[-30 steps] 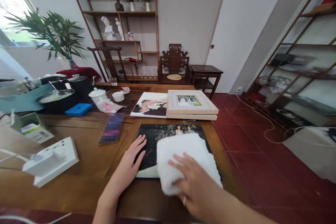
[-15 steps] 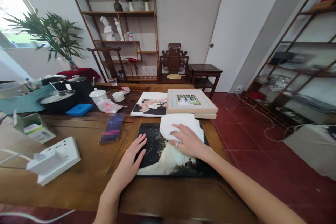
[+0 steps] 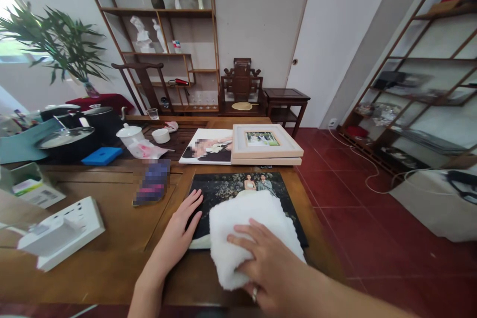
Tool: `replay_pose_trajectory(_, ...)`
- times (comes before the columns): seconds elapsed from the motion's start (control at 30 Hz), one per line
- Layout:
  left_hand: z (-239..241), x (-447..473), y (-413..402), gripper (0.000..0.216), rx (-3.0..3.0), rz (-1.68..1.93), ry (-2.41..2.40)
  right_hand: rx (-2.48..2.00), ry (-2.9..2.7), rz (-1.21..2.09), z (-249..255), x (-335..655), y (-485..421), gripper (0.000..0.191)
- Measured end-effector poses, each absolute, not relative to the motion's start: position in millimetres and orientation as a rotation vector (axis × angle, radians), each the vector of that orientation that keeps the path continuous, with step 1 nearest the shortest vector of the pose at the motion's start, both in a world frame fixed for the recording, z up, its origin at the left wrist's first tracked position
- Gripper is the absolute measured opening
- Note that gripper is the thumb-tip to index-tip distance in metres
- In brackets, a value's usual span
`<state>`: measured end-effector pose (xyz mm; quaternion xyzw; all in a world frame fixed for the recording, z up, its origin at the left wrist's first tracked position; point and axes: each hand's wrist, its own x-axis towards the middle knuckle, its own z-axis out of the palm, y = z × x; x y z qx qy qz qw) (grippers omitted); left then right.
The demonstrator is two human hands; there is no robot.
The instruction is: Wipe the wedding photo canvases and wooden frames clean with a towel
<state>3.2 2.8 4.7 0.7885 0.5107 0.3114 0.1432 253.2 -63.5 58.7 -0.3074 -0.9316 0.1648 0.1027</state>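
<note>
A dark photo print (image 3: 227,186) showing a couple lies flat on the wooden table (image 3: 112,218). My left hand (image 3: 175,233) rests flat on the print's left edge, fingers stretched out. My right hand (image 3: 268,263) presses a fluffy white cloth (image 3: 242,223) onto the near part of the print, fingers spread on top of the cloth. The cloth hides the lower half of the picture.
Behind the print lie another photo canvas (image 3: 208,146) and stacked light wooden frames (image 3: 264,144). On the left are a white power strip (image 3: 59,231), a small box (image 3: 28,189), pots (image 3: 67,141), a blue pad (image 3: 101,156) and a teapot (image 3: 129,134). Red tiled floor (image 3: 346,208) lies to the right.
My right hand has pulled the cloth back from the print's far edge to its near edge, after pushing it away. The left hand has stayed put on the print.
</note>
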Motion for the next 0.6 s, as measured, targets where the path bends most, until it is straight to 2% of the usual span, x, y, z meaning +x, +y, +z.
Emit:
replay_pose_trajectory(0.2,7,3,0,0.039,2.275,0.907,1.476,-0.930,-2.667,0.345,58,249,-2,0.021)
replay_pose_trajectory(0.37,6,3,1,0.038,2.278,0.923,1.469,-1.058,-2.699,0.214,60,225,45,0.028)
replay_pose_trajectory(0.6,5,3,0,0.038,2.282,0.909,1.477,-1.068,-2.722,0.206,61,218,25,0.030)
